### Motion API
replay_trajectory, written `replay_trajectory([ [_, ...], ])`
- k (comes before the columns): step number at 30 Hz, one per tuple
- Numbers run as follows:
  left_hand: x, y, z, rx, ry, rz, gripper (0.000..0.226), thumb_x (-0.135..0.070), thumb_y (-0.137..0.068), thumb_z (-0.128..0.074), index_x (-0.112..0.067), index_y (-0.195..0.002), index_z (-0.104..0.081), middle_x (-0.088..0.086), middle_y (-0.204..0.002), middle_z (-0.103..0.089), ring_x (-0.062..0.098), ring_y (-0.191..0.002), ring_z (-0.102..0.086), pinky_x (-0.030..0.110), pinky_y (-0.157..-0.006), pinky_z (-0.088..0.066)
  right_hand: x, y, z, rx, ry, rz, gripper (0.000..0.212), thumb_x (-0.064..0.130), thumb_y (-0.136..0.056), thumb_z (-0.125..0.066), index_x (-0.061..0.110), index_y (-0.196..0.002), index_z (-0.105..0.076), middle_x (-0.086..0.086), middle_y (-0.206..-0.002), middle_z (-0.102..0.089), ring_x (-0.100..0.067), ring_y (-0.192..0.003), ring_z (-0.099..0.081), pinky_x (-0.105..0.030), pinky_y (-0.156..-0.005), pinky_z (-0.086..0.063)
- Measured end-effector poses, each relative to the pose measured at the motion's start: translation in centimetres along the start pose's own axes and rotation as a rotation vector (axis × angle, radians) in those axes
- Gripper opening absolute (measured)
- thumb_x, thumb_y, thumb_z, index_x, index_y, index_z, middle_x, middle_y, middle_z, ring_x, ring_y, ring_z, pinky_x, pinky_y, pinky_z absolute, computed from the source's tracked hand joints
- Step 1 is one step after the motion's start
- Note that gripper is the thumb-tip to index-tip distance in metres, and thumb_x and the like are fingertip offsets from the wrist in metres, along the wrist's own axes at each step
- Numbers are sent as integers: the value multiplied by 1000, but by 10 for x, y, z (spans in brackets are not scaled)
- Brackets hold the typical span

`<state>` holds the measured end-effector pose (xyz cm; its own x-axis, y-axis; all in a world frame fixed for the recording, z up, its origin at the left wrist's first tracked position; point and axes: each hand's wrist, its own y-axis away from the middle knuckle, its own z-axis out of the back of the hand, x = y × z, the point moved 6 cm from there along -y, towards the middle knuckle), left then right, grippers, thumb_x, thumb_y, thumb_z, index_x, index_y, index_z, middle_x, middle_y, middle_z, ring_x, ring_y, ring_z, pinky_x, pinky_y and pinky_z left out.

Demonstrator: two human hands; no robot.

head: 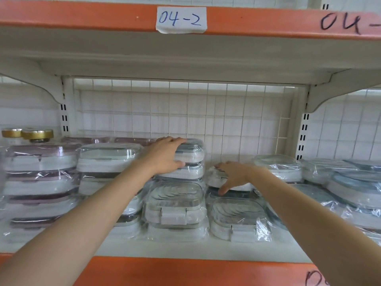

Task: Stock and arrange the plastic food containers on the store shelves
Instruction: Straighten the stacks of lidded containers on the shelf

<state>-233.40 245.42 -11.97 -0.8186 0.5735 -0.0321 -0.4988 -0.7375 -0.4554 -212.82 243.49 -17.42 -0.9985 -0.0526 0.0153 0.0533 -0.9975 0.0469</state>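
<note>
Plastic-wrapped food containers fill the white shelf point(185, 249). My left hand point(165, 154) grips the top wrapped container point(192, 153) of the middle stack, fingers over its lid and thumb on its front. My right hand point(235, 175) rests with spread fingers on a lower white container point(215, 179) just to the right. In front stand a tall stack with a clear ribbed lid point(175, 205) and a shorter one point(237, 217).
Pink-lidded stacks point(41, 176) and white stacks point(107, 159) fill the left; blue-lidded containers point(354, 182) lie at the right. Gold-capped jars point(37, 134) stand at the back left. A wire grid backs the shelf; the orange upper shelf edge bears a "04-2" label point(181, 19).
</note>
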Motion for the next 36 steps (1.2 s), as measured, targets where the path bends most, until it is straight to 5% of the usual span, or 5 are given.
replay_trajectory([
  [7, -10, 0, 4, -23, -2, -5, 67, -37, -88, -62, -27, -146, -28, 5, -144, -42, 26, -130, -42, 40, -106, -33, -5, 17, 34, -378, -158, -54, 47, 46, -87, -58, 8, -112, -47, -9, -104, -56, -16, -75, -49, -26, -61, -37],
  [15, -20, 15, 38, -140, 254, -9, 58, -19, -93, -56, -16, -145, -33, 5, -152, -29, 21, -139, -29, 33, -112, -21, 31, 96, 95, -908, -244, 102, 42, 42, -85, -63, 9, -110, -53, 10, -66, -49, -6, -56, -47, -15, -46, -30],
  [24, -3, 63, 95, -221, 187, -96, 23, -13, -93, -53, -19, -113, -63, -1, -118, -56, 15, -112, -50, 28, -95, -38, 155, 117, 69, -800, 372, 353, 53, 57, -84, -50, 13, -115, -50, -2, -104, -64, -26, -92, -61, -29, -62, -34],
  [30, 8, 89, 71, -81, 59, -113, 27, -18, -93, -53, -18, -119, -61, -2, -125, -55, 14, -119, -46, 23, -97, -29, 155, 91, 48, -333, -14, 458, 51, 52, -88, -54, 15, -121, -59, -1, -121, -60, -20, -110, -54, -27, -93, -40],
  [36, -21, 85, 42, 54, 76, -200, 58, -54, -90, -47, -19, -137, -46, -2, -137, -48, 14, -125, -44, 29, -106, -33, 92, 100, 59, -335, -124, 304, 37, 33, -92, -56, 18, -125, -59, 6, -129, -58, -6, -111, -53, -13, -95, -33],
])
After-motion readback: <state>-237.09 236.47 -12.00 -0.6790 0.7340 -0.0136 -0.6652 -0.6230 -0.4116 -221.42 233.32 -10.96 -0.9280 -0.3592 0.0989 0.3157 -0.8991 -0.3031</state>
